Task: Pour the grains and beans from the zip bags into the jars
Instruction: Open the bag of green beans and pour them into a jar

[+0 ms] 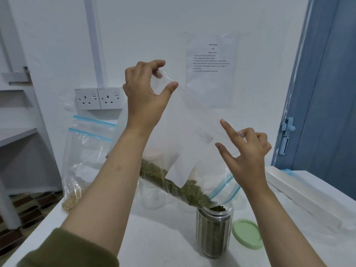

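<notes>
Item one: zip bag (192,135), clear, tilted mouth-down over the counter (163,234). My left hand (142,93) holds its raised bottom corner, thumb and fingers pinched on the plastic. My right hand (248,151) holds the bag's other edge lower down, curled fingers gripping the film, index and thumb stretched out. So both grips are clamped on this bag.

Item two: green beans (173,182), banked along the bag's lower edge and running toward its blue zip mouth (225,187).

Item three: open jar (213,230), clear, upright on the counter directly under the bag's mouth, filled with green beans nearly to the rim.

Item four: pale green lid (247,234), lying flat on the counter just right of the jar.

Item five: second zip bag (84,157), upright at the counter's left side, blue zip strip on top, tan grains (72,201) pooled at the bottom.

Item six: further clear jars (152,191) behind the tilted bag, blurred; contents uncertain.

Item seven: double wall socket (99,98) and a printed sheet (211,70) on the wall behind.
</notes>
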Available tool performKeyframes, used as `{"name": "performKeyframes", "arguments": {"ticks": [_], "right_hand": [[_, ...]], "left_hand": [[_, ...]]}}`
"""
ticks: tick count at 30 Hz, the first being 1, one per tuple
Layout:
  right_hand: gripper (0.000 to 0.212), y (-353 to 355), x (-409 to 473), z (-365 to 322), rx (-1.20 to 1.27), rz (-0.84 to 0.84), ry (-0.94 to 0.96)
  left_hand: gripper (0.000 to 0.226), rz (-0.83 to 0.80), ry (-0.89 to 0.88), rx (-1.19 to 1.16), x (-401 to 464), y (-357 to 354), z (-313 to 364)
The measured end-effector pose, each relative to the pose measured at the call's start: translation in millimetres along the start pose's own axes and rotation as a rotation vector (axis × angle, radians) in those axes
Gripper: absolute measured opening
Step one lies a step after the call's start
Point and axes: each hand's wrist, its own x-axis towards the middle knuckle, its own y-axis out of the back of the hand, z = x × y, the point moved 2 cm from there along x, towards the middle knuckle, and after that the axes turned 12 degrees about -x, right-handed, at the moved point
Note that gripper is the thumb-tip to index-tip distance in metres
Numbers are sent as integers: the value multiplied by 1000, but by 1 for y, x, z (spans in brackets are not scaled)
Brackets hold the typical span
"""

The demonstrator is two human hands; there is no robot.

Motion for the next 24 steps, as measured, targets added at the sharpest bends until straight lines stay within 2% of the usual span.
{"name": "performKeyframes", "arguments": {"ticks": [24], "right_hand": [[54,3,-3,-4,17,-8,-24]], "left_hand": [[44,-6,-15,12,-1,3,4]]}}
